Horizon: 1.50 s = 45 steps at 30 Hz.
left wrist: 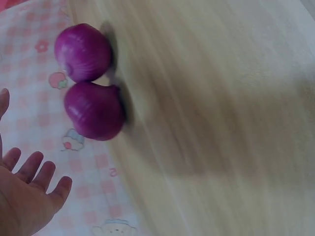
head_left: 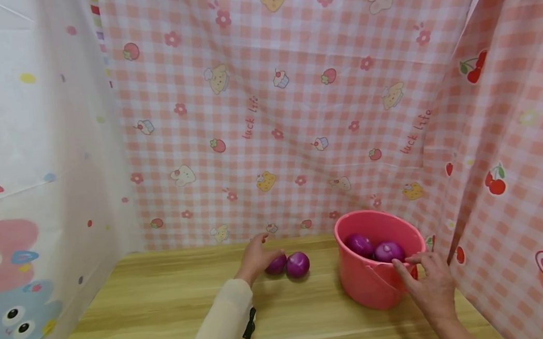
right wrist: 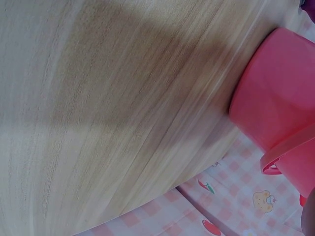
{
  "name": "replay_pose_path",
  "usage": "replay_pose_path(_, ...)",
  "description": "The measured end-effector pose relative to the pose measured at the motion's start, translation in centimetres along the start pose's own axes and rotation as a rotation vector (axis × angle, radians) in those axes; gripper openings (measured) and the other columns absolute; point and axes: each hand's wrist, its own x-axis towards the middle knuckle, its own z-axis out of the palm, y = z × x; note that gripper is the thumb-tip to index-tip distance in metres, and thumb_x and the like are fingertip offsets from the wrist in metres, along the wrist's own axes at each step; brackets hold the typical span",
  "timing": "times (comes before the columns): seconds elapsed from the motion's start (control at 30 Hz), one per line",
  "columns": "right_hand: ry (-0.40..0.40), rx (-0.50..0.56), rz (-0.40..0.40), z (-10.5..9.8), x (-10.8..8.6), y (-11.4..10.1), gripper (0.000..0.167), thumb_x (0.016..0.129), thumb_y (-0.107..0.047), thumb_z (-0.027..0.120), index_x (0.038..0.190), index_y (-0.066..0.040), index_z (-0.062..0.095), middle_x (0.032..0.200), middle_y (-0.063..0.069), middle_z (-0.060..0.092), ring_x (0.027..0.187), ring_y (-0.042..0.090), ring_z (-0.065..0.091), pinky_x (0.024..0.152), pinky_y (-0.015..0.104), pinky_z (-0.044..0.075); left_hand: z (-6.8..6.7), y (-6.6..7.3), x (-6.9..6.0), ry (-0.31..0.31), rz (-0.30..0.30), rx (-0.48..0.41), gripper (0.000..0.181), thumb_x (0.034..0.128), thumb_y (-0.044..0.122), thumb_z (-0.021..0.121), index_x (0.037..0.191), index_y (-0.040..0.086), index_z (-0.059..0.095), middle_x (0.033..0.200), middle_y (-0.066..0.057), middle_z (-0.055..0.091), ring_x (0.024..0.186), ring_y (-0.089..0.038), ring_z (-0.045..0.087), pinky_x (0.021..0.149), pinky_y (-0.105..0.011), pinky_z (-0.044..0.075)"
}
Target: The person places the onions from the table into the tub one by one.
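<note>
Two purple onions, the left one [head_left: 276,264] and the right one [head_left: 298,265], sit side by side on the wooden table. My left hand [head_left: 256,256] reaches in just left of them. In the left wrist view its fingers are spread, apart from both onions [left wrist: 83,52]. A pink bucket [head_left: 374,287] stands to the right with two more onions [head_left: 389,251] visible inside. My right hand [head_left: 430,287] holds the bucket's near right rim between thumb and fingers. In the right wrist view the bucket [right wrist: 275,93] shows its side and handle, while the hand is mostly out of sight.
A pink checked cloth [head_left: 252,155] hangs along the table's back edge, and another [head_left: 499,228] at the right, close to the bucket. A white printed sheet [head_left: 80,176] hangs at the left. Wooden tabletop [head_left: 158,301] extends left of the onions.
</note>
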Motion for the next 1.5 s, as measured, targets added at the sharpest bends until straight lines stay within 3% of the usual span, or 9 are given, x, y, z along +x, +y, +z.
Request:
replay_pose_path(0.47, 0.011, 0.018, -0.010, 0.0, 0.1, -0.1, 0.027, 0.064, -0.006, 0.089, 0.080, -0.001, 0.068, 0.084, 0.011, 0.060, 0.084, 0.025, 0.051, 0.077, 0.026, 0.037, 1.3, -3.9, 0.5, 0.031, 0.000, 0.084, 0.071, 0.0848, 0.028, 0.080, 0.139, -0.007, 0.049, 0.138, -0.026, 0.052, 0.127, -0.044, 0.048, 0.106, -0.055, 0.040)
replay_pose_path(0.8, -0.011, -0.002, 0.007, 0.1, 0.0, 0.0, 0.027, 0.066, -0.009, 0.090, 0.080, -0.004, 0.067, 0.083, 0.007, 0.059, 0.084, 0.025, 0.052, 0.079, 0.018, 0.036, 2.6, -5.4, 0.4, 0.044, -0.046, 0.098, 0.071, 0.0832, 0.028, 0.081, 0.134, -0.011, 0.051, 0.132, -0.030, 0.054, 0.122, -0.046, 0.052, 0.102, -0.057, 0.043)
replay_pose_path(1.17, -0.012, -0.010, 0.005, 0.0, 0.1, 0.1, 0.026, 0.066, -0.009, 0.089, 0.079, -0.003, 0.067, 0.082, 0.007, 0.060, 0.082, 0.024, 0.053, 0.077, 0.025, 0.039, 3.4, -5.3, 0.1, 0.048, -0.048, 0.106, 0.069, 0.0835, 0.027, 0.081, 0.132, -0.011, 0.051, 0.127, -0.031, 0.057, 0.117, -0.045, 0.056, 0.099, -0.056, 0.045)
replay_pose_path(1.33, -0.021, -0.021, 0.023, 0.0, 0.1, 0.2, 0.026, 0.067, -0.011, 0.090, 0.080, -0.005, 0.067, 0.082, 0.006, 0.059, 0.082, 0.024, 0.053, 0.078, 0.024, 0.038, 3.7, -5.5, 0.2, 0.044, -0.051, 0.111, 0.065, 0.0846, 0.027, 0.080, 0.130, -0.012, 0.053, 0.122, -0.030, 0.060, 0.112, -0.044, 0.058, 0.097, -0.056, 0.047)
replay_pose_path(1.5, 0.000, -0.020, -0.018, 0.0, 0.1, 0.4, 0.027, 0.067, -0.011, 0.089, 0.079, -0.004, 0.067, 0.082, 0.006, 0.059, 0.082, 0.025, 0.054, 0.080, 0.020, 0.037, 3.8, -5.3, 0.1, 0.041, -0.062, 0.114, 0.055, 0.0863, 0.027, 0.078, 0.124, -0.009, 0.058, 0.115, -0.026, 0.065, 0.105, -0.041, 0.062, 0.092, -0.054, 0.050)
